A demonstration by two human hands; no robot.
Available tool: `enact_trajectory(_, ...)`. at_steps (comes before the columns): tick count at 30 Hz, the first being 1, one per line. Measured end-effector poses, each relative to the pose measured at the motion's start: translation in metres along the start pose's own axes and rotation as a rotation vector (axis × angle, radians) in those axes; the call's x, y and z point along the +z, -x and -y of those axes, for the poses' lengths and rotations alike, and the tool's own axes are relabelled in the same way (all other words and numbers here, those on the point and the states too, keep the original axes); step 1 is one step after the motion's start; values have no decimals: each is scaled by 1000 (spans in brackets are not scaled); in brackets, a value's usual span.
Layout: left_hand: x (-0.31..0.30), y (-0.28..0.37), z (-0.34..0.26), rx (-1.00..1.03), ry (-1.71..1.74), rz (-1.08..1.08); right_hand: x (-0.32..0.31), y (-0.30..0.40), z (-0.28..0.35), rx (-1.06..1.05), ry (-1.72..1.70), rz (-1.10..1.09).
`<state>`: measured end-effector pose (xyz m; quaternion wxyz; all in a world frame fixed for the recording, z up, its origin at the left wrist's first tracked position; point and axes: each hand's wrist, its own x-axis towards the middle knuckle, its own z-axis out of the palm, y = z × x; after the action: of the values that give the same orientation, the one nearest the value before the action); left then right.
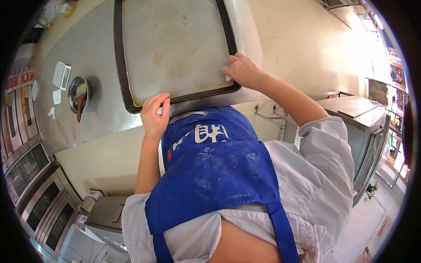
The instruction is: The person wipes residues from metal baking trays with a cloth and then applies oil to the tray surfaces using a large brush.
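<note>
In front of me lies a large baking tray (234, 46) with a dark rim. A stained, pale liner sheet (177, 49) covers its base. My left hand (156, 113) is at the near left corner, its fingers over the rim and the thumb held apart. I see nothing held in it. At the right side, my right hand (242, 70) is over the rim with curled fingers. A small white piece (228, 78) shows under those fingers; whether it is paper or cloth I cannot tell.
On the metal worktable (102, 49) left of the tray are a metal bowl (70, 95) holding a wooden-handled brush (80, 98), a white digital scale (61, 75) and a white card (57, 97). Deck ovens (39, 197) stand at far left. A steel cabinet (355, 121) is at right.
</note>
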<state>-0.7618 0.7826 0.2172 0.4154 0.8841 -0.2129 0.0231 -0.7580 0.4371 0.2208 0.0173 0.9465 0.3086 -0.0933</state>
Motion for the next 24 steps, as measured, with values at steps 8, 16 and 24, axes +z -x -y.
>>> enact_trajectory(8, 4, 9, 5, 35, -20, -67, 12, -4, 20, 81, -103, 224)
enact_trajectory(16, 0, 16, 7, 44, -45, -97, -11, -22, 25, 217, -305, 454)
enact_trajectory(24, 0, 9, 1, 62, -7, -105, 2, -52, 35, 252, -145, 681)
